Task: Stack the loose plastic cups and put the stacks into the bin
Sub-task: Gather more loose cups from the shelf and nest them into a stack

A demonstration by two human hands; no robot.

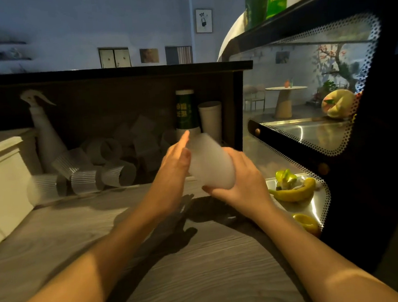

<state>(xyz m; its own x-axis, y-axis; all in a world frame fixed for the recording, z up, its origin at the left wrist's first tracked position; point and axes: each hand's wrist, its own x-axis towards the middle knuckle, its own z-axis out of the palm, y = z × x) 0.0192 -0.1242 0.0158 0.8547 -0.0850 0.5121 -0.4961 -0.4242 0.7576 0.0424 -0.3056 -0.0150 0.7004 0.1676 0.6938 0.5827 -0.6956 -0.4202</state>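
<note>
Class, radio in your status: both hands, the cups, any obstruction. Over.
Right hand grips frosted plastic cup stack. Left hand open, fingers straight against its side. Loose ribbed clear cups still piled on the counter. Nothing blocking.

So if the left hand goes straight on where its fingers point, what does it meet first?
Probably the dark green canister standing at the back of the counter. The left hand points up and away, its fingertips just below the canister in the picture. Depth is unclear, and the blurred cup in the right hand lies beside that line.
</note>
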